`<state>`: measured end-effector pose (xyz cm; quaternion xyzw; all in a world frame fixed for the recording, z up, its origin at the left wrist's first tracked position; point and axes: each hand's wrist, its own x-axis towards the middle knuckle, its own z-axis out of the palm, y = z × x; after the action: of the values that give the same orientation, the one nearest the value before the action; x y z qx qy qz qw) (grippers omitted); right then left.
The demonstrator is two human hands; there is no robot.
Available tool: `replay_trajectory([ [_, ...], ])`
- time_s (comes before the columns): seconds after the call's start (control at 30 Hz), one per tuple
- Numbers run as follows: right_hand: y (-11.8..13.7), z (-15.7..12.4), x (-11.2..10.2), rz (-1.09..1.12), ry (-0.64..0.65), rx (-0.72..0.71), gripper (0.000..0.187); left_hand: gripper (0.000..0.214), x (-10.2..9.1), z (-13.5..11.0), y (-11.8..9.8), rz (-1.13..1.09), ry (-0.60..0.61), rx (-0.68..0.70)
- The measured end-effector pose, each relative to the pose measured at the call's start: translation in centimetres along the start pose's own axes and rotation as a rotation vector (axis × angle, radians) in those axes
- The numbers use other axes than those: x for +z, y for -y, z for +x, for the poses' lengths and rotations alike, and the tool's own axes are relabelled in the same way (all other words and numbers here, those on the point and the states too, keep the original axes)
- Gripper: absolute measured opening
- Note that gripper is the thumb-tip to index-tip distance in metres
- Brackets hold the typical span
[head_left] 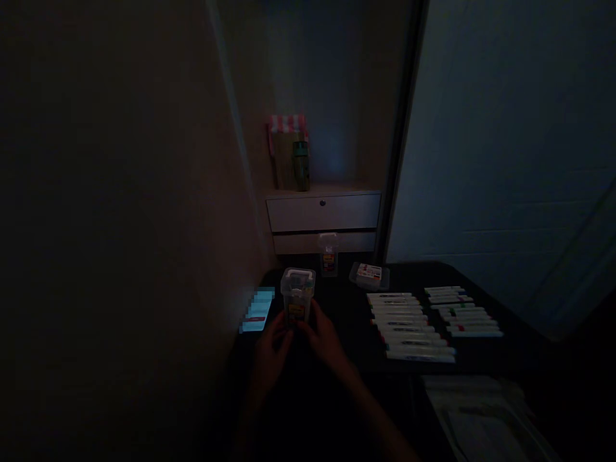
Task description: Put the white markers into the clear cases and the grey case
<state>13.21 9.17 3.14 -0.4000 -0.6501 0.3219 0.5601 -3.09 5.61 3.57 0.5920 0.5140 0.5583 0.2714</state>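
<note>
Both my hands are around the lower part of a clear plastic container (298,296), which stands upright with its lid and white handle on top. A dark label with yellow and red shows low on its front. My left hand (273,343) has its fingers against the left side. At the right side and front, my right hand (323,332) grips it with the thumb near the label. Whatever lies inside the container is too dim to make out. A similar clear container (328,256) with a label stands behind it, upright.
Rows of white markers (409,327) lie on the dark table (344,333), with more markers (464,311) farther right. A low clear box (369,276) sits at the back. A lit phone screen (258,310) is at left. Behind are drawers (301,213) and a bottle (301,168).
</note>
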Motion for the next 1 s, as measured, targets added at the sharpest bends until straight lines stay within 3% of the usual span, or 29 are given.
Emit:
replay_trajectory([
  [1.0,-0.9,0.0,0.3,-0.105,0.011,0.012,0.069,0.05,0.3,0.3,0.1,-0.034,-0.032,0.009],
])
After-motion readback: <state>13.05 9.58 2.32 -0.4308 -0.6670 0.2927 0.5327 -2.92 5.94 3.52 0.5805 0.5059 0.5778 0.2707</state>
